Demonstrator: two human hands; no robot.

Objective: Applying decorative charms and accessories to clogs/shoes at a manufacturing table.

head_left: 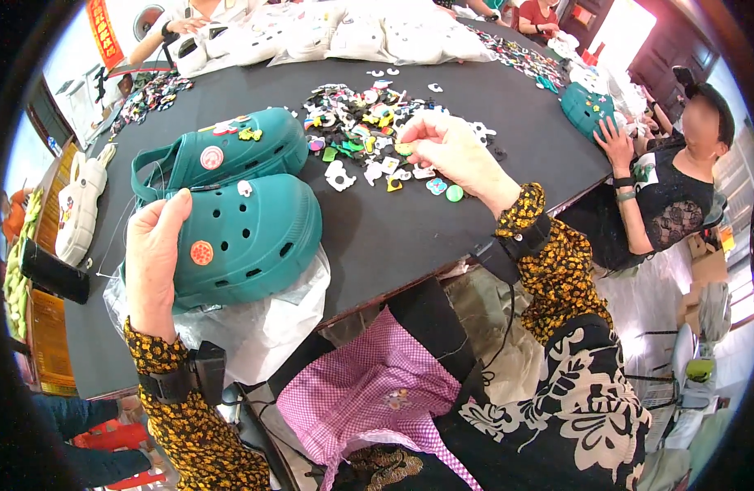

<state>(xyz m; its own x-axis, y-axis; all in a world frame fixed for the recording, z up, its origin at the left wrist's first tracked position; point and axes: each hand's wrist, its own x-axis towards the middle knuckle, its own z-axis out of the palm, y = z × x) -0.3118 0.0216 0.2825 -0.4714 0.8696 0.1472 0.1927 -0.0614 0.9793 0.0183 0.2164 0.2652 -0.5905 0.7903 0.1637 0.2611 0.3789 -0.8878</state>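
Note:
My left hand is closed on the rear side of the nearer green clog, thumb along its top edge. This clog carries a round red charm and a small white charm. Beside it, on the far side, sits a matching clog with a round pink charm, a yellow-green charm and a red-and-white one. Over the near edge of a mixed pile of shoe charms, my right hand pinches a small green-and-yellow charm.
A clear plastic bag lies under the clogs at the dark table's edge. A white clog and a black phone are at left. Bagged white clogs line the back. At right, a co-worker's hand touches another green clog.

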